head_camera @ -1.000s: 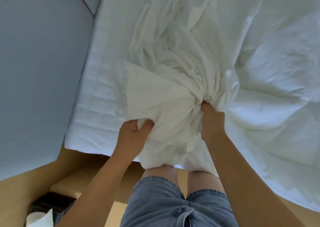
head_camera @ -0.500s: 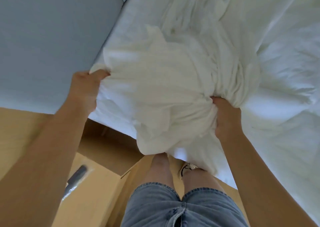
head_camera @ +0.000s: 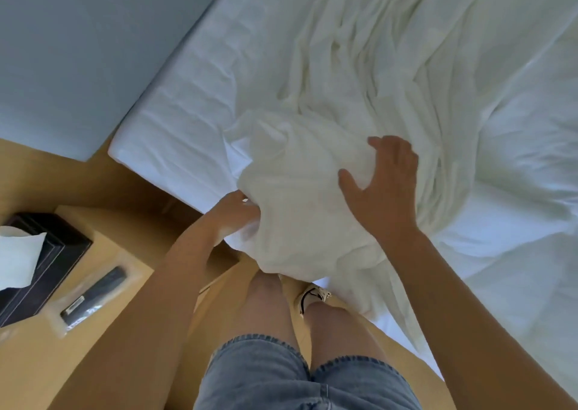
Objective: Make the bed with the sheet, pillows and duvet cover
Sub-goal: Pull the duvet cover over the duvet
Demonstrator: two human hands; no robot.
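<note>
A crumpled cream-white fabric sheet (head_camera: 300,196) lay bunched at the white mattress (head_camera: 187,121) edge, left hand (head_camera: 232,211) gripping its fold, right hand (head_camera: 385,187) spread flat atop.

Creased matt white cloth sheet (head_camera: 359,65), smooth wood nightstand (head_camera: 103,331), faded denim shorts (head_camera: 281,378)

Duvet cover (head_camera: 297,196) on bed (head_camera: 194,121), nightstand (head_camera: 125,237) left
</note>
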